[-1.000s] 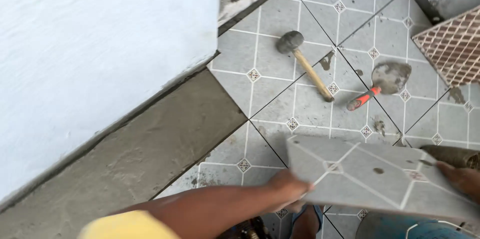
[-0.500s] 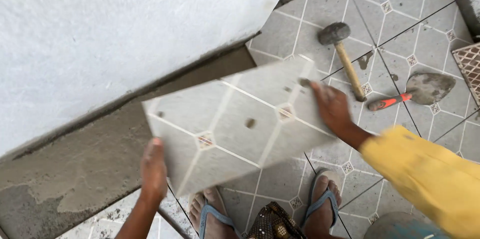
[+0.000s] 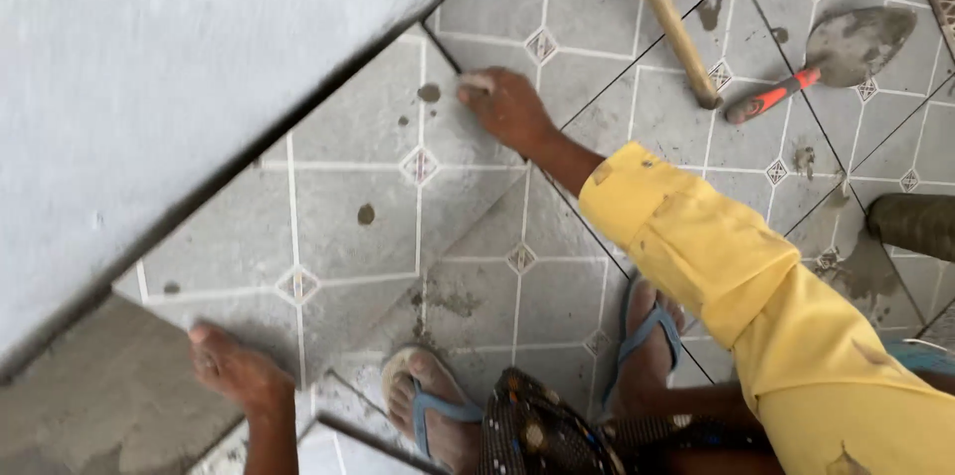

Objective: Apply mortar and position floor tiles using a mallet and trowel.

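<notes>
Holding a big grey patterned floor tile [image 3: 338, 206] down low against the foot of the pale blue-white wall [image 3: 179, 47], far edge tucked right under it. Left hand [image 3: 234, 371] gripping the near left corner, fingers curled over the edge, bare grey mortar bed [image 3: 99, 405] just beside it. Blue flip-flop feet [image 3: 438, 405] planted right below the tile on the already tiled floor [image 3: 557, 286]. Right hand [image 3: 507, 107] pressing on the tile's top right corner, fingers bunched and partly tucked, so can't tell whether pinching the edge or just pushing; yellow sleeve [image 3: 716, 266] splashed with cement trailing back from it. Further right, well apart from the tile: wooden-handled mallet [image 3: 662, 7] lying flat, then a mucky trowel [image 3: 826, 62] with an orange grip near it.
</notes>
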